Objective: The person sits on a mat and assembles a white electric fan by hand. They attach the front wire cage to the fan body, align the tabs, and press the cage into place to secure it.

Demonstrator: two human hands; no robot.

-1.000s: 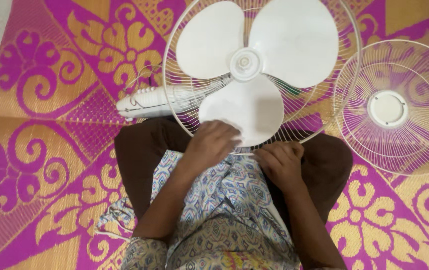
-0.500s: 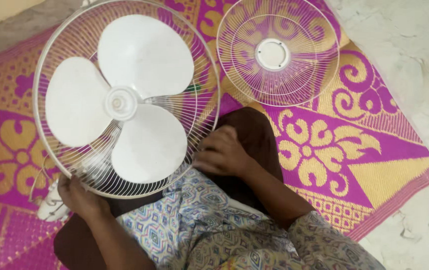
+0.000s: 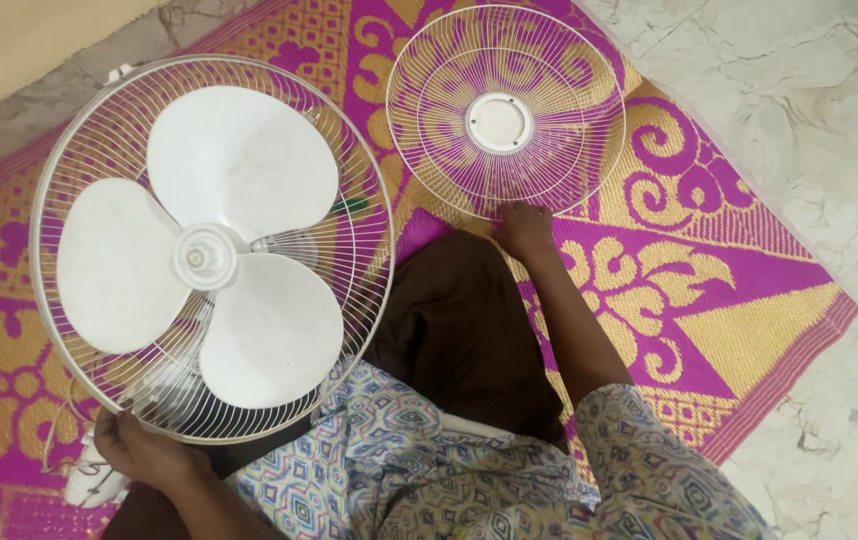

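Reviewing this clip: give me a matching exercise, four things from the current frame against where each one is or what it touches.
Things:
1. left hand
2. right hand
3. fan blades
4. loose grille

Places:
A. lying flat on the mat, apart from the fan
B. at the near rim of the loose grille
C. at the lower rim of the fan's rear guard
D. inside the rear guard, uncovered

Pairs: 1-C, 2-B, 3-D, 4-A

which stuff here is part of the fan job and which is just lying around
In hand:
- fan with three white blades and its rear grille, steadied at the lower rim by the left hand
- loose front grille on the mat, touched at its near edge by the right hand

Just there:
- patterned mat
- marble floor
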